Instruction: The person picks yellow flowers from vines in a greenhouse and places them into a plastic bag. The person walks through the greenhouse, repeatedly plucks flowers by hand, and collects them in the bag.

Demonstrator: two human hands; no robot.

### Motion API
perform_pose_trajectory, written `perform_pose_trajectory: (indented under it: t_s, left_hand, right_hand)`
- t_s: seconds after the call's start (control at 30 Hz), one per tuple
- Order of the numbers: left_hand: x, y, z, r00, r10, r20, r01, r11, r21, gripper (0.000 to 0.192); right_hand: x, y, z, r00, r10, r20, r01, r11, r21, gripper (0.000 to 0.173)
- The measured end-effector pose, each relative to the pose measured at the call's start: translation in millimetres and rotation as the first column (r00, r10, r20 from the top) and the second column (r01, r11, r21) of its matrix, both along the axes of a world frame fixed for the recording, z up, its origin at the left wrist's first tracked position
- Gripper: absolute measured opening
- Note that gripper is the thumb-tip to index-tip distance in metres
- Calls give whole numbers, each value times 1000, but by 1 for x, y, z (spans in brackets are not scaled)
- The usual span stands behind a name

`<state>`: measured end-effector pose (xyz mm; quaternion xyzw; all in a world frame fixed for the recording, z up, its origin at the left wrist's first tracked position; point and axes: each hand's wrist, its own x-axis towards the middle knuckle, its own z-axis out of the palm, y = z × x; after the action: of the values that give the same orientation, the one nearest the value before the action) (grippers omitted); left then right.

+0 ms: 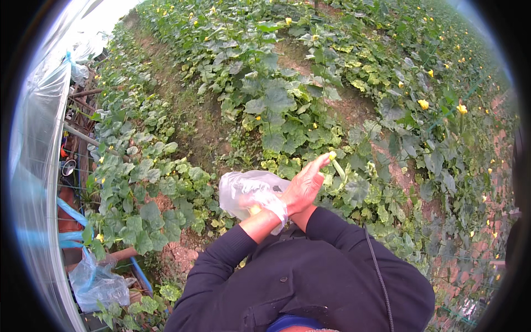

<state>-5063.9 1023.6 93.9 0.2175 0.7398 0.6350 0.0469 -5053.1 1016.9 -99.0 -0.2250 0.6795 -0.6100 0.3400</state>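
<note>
My forearms cross in front of my dark jacket. My left hand [305, 184] reaches to the right with its fingers extended, the fingertips at a yellow blossom [332, 155] on the end of a slender young green fruit [339, 170]. Whether the fingers pinch the blossom is unclear. Around my left wrist hangs a translucent plastic bag [236, 186] by its twisted handles. My right forearm passes beneath the left wrist towards this bag. A blurred skin-coloured shape, seemingly my right hand [248, 201], shows through the plastic beside something yellow; its grip is obscured.
Leafy gourd-like vines [274, 99] with yellow flowers surround me, with soil strips [199, 120] between rows. Netting [473, 93] carries vines at right. Clear plastic sheeting [41, 137] lines the left side, near poles [89, 139] and a crumpled plastic bag [99, 286].
</note>
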Motion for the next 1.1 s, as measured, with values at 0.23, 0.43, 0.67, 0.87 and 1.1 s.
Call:
perform_pose_trajectory:
  t_s: [0.23,0.43,0.67,0.87,1.1]
  left_hand:
    - [-54,-22,-41,948,-141,-284,-19,869,-495,55]
    - [-88,11,-65,818,-388,-425,72,802,-593,53]
    - [-82,45,-75,671,-635,-382,253,681,-687,29]
    - [-85,31,-87,720,-643,-262,371,675,-637,28]
    - [-88,33,-62,729,-644,-232,236,555,-798,25]
  right_hand:
    - [10,53,45,905,-269,-331,311,947,81,34]
    - [73,178,114,506,-736,-449,829,271,490,32]
    - [56,217,101,287,-896,-339,954,237,182,52]
    - [29,243,83,643,-716,-269,754,533,384,44]
    - [13,236,94,663,-548,-510,748,471,468,39]
